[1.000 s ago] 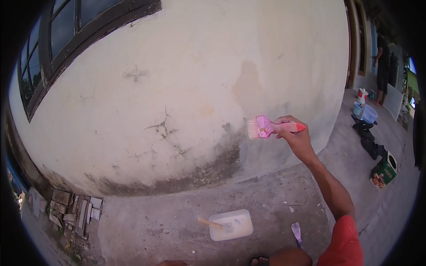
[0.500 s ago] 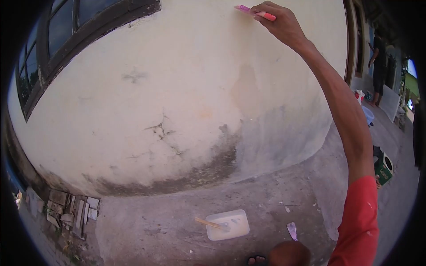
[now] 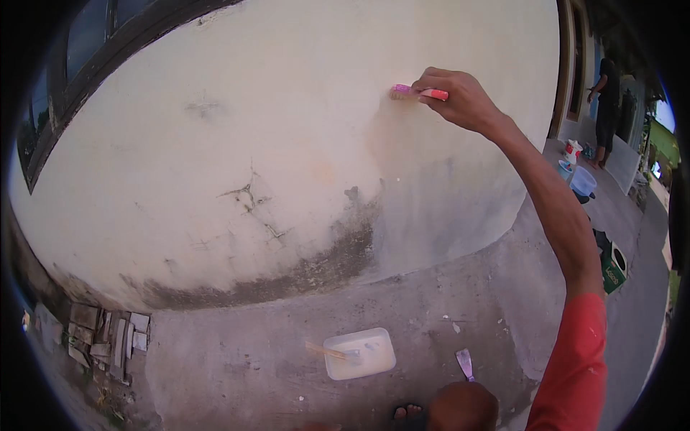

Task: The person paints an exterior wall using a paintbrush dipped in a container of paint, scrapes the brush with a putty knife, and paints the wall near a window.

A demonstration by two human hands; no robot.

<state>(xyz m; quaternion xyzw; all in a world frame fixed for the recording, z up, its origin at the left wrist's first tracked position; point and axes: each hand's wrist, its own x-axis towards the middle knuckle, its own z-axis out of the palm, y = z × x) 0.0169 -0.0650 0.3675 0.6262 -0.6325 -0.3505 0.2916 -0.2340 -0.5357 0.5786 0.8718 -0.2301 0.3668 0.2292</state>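
Observation:
My right hand (image 3: pixel 460 100) is closed round a brush (image 3: pixel 402 91) with a pink and red handle, its bristles against the cream wall (image 3: pixel 302 129). Around it the wall shows a tan patch, with greyish plaster below. Cracks and a dark stain mark the wall further down. On the ground, a white tray (image 3: pixel 374 365) holds pale liquid, and a wooden-handled brush (image 3: pixel 325 350) leans in it. A scraper (image 3: pixel 465 363) lies to the right of the tray. My left hand does not show.
Broken tiles and boards (image 3: pixel 118 345) are piled at the lower left. A dark window frame (image 3: pixel 61 108) is at upper left. On the right are a green box (image 3: pixel 614 269), a basin (image 3: pixel 583 182) and a person (image 3: pixel 607 100) standing further back. My knee (image 3: pixel 463 407) is at the bottom.
My right hand has moved down the wall with the brush. The view has shifted slightly, bringing more of the basin and containers on the right into sight.

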